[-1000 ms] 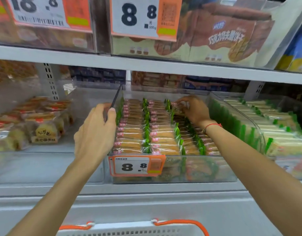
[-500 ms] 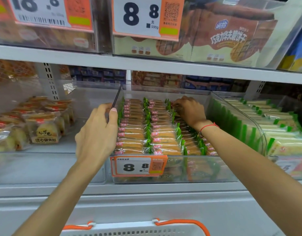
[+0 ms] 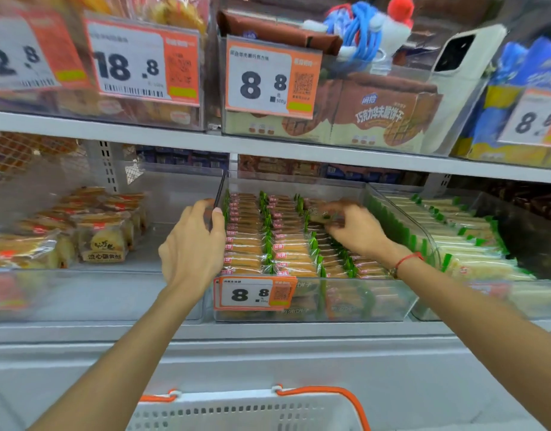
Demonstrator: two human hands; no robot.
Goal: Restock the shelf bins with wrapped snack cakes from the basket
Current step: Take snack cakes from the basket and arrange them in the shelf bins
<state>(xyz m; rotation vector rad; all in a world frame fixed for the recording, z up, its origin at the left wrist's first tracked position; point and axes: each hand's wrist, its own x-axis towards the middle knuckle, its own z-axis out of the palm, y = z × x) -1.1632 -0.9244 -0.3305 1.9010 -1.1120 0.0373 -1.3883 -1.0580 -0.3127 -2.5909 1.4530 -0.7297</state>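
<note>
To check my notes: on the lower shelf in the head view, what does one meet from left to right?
Yellow-labelled cakes → left hand on the bin's left wall → green-wrapped snack cakes → right hand in the bin → pale cakes in the next bin.

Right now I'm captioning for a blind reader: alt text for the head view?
A right hand tucks a wrapped snack cake into a clear shelf bin of cakes while the left hand grips its left wall; a white basket sits below.

I see left hand (image 3: pixel 191 248) gripping left wall of clear bin (image 3: pixel 314 306), right hand (image 3: pixel 356 228) over right-hand row pinching a wrapped snack cake (image 3: pixel 322 214), rows packed upright, white basket (image 3: pixel 246 412) below, orange handles.
</note>
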